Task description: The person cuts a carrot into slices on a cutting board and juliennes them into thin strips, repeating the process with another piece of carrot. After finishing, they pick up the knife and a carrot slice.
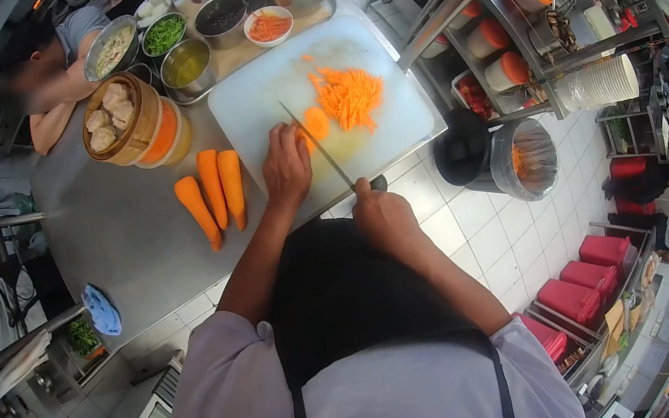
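Note:
My right hand (pixel 379 213) is closed round the handle of a knife (pixel 325 155), whose blade points up and left over the white cutting board (pixel 250 92). My left hand (pixel 287 163) has its fingers bent over a piece of carrot just left of the blade. To the right of the blade lie orange carrot slices (pixel 316 122) and a pile of shredded carrot (pixel 351 97). Several whole peeled carrots (pixel 212 188) rest on the metal table left of the board.
A bamboo steamer (pixel 135 117) with dumplings stands at the left. Bowls of ingredients (pixel 187 65) line the board's far side. A co-worker (pixel 64 76) leans on the table at the upper left. A lined bin (pixel 524 158) is right of the board, beneath shelves (pixel 498 32).

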The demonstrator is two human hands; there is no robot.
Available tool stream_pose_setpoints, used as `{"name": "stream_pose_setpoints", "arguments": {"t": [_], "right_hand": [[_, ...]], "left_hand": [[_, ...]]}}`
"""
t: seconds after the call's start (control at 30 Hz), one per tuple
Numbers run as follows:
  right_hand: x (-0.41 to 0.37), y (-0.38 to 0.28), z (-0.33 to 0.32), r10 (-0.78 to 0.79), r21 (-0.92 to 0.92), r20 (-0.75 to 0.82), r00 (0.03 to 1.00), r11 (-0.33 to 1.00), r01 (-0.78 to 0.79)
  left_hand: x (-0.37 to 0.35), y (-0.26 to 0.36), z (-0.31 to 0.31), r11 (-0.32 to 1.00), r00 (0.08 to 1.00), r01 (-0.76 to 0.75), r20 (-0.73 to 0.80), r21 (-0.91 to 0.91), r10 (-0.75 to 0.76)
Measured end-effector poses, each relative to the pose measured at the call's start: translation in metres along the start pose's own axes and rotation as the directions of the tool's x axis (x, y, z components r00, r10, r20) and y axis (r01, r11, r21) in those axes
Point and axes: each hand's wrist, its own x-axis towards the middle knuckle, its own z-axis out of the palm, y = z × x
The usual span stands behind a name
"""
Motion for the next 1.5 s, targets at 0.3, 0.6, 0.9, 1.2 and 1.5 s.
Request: {"name": "stream_pose_setpoints", "arguments": {"t": [0.3,0.6,0.9,1.2,1.5], "right_hand": [[0.018,-0.005,0.02,0.051,0.013,0.017,0.999,0.999,-0.051],[0.045,-0.003,0.025,-0.034,-0.027,0.016,0.999,0.999,0.034],[0.064,0.012,0.057,0.016,0.009,-0.012,1.0,1.0,-0.016],[0.026,0.025,0.022,0.14,0.099,-0.107,0.984,0.987,-0.13],[-0.012,0.095,0.054,-0.027,-0.115,-0.355,0.934,0.993,-0.015]], "left_hand": [[0.002,0.001,0.002,1.0,0.999,0.004,0.039,-0.012,-0.003],[0.001,-0.003,0.005,1.0,0.999,-0.028,0.027,-0.011,0.028],[-0.004,-0.003,0.004,0.999,0.998,0.019,0.064,-0.043,-0.016],[-0.039,-0.046,0.077,0.996,0.99,0.091,0.103,0.024,-0.093],[-0.073,0.036,-0.061,0.975,0.933,0.105,-0.32,-0.194,-0.165]]}}
